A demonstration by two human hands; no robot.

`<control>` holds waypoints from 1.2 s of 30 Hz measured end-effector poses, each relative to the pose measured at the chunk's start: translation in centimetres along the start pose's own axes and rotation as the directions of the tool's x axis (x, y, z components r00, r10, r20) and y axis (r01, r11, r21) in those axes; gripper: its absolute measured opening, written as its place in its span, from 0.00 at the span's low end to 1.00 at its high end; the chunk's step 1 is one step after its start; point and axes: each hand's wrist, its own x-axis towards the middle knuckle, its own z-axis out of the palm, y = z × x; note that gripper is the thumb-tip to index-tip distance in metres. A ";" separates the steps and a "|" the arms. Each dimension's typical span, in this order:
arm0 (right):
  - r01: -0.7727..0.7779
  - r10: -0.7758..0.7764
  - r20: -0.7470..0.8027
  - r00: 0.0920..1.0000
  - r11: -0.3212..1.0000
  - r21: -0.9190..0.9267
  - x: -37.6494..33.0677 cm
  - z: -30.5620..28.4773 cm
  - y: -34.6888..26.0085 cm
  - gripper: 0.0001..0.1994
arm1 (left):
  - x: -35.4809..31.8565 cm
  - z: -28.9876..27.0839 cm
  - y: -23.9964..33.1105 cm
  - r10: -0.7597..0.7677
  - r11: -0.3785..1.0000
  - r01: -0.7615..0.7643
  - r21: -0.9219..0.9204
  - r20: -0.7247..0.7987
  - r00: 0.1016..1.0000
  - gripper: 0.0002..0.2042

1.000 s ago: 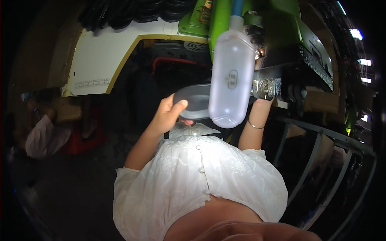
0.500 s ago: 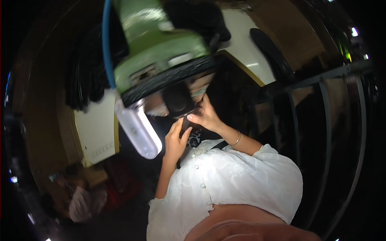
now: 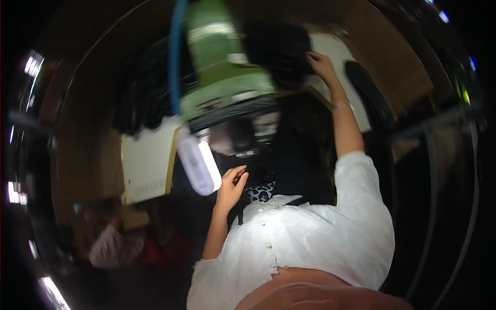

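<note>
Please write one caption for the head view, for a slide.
Right hand reaching up to dark black fabric; left hand near white translucent plastic bottle.

White buttoned shirt (image 3: 310,237), short sleeves (thin bracelet (image 3: 341,105) on right wrist).

The large green machine (image 3: 222,72) overhead is smeared by motion, and its top is cut off by the upper edge. The translucent white plastic bottle (image 3: 198,166) hanging below it is blurred too, so its contents cannot be told. The right hand (image 3: 321,63) reaches into a black mass (image 3: 281,49) at the far side; whether it grips it is unclear. The left hand (image 3: 231,185) has loosely curled fingers by a dark, unreadable object. The white shirt (image 3: 310,237) is cut by the lower edge. A crouched person (image 3: 111,245) at lower left is dim and indistinct.
</note>
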 end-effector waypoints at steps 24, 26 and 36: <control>-0.004 -0.005 0.046 0.999 0.981 0.195 -24.9 2.9 -4.9 0.10 | 17.9 -26.1 -10.5 0.184 0.775 0.150 0.614 -0.446 0.876 0.32; 0.021 -0.041 0.077 0.996 0.971 0.239 -25.7 3.1 -7.7 0.10 | 15.0 -28.1 -10.7 0.218 0.776 0.113 0.621 -0.431 0.876 0.31; 0.115 -0.155 0.238 0.959 0.978 0.174 -31.0 7.0 -13.2 0.07 | -2.9 -28.9 -17.1 0.164 0.635 0.116 0.764 -0.280 0.946 0.31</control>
